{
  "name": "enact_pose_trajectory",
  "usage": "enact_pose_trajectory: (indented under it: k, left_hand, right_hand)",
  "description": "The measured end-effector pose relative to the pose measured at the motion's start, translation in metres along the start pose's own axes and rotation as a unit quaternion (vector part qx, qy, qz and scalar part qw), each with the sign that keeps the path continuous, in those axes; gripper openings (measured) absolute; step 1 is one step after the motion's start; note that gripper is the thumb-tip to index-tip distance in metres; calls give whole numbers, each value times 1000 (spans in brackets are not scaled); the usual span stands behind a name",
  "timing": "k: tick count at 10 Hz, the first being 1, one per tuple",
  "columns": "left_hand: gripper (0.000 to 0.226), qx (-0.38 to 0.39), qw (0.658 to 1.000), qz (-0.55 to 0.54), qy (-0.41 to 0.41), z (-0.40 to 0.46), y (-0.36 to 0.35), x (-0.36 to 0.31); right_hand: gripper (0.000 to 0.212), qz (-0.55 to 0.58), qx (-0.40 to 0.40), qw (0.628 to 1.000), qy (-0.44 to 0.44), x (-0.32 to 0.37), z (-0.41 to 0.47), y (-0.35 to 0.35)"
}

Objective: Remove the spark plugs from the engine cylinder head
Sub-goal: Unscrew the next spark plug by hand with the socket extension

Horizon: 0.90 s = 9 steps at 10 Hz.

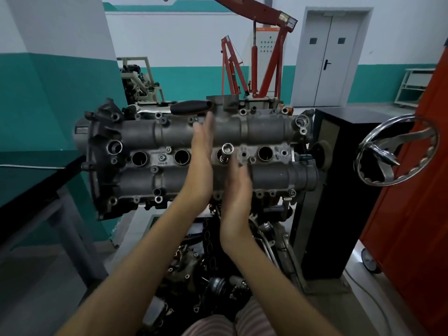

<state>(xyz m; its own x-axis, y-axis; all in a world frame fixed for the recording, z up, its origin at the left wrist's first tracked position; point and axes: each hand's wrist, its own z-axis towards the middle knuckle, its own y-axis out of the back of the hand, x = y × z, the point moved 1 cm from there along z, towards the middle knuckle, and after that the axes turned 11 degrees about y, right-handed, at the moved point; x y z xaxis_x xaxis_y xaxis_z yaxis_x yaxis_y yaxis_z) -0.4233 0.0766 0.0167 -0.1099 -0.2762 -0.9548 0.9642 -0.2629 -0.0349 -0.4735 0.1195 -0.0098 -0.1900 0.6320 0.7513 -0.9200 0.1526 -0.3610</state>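
Fingers straight, pressed together on both left hand (202,151) and right hand (238,187), flanking socket (227,151) seated in third plug well of cylinder head (261,132), holding nothing. Advisable: roll socket between palms, axis straight. Other wells dark; plugs not discernible.

Workshop interior: white walls with teal lower band (43,98), grey double door (331,57), red engine hoist (271,69), grey floor (36,294).
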Motion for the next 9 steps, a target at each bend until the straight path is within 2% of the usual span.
enact_pose_trajectory:
  k: [1,2,3,4,5,6,7,8,9]
  left_hand:
    - [68,58,998,0,2,-9,-11,5]
    - [43,34,999,-22,22,-34,-10,31]
    - [47,-13,998,42,-40,-43,0,39]
    - [45,-58,966,217,-125,-21,10,27]
    - [27,-67,896,377,-226,3,18,17]
    - [14,-66,860,435,-261,17,24,15]
    - [13,-87,852,434,-280,22,25,15]
    - [24,-100,830,460,-299,28,23,9]
    - [32,-103,755,539,-360,34,25,5]
  right_hand:
    - [44,156,44,986,-34,3,-2,-11]
    - [60,173,0,984,-36,10,46,-5]
    - [56,148,-30,988,-41,12,64,1]
    - [30,-39,-41,998,1,0,47,15]
    - [30,-285,36,951,118,-15,43,28]
    - [26,-462,123,854,207,-18,58,34]
    - [20,-589,151,763,221,-13,80,38]
    - [26,-641,187,697,263,-13,91,42]
    - [30,-659,190,676,271,-14,92,44]
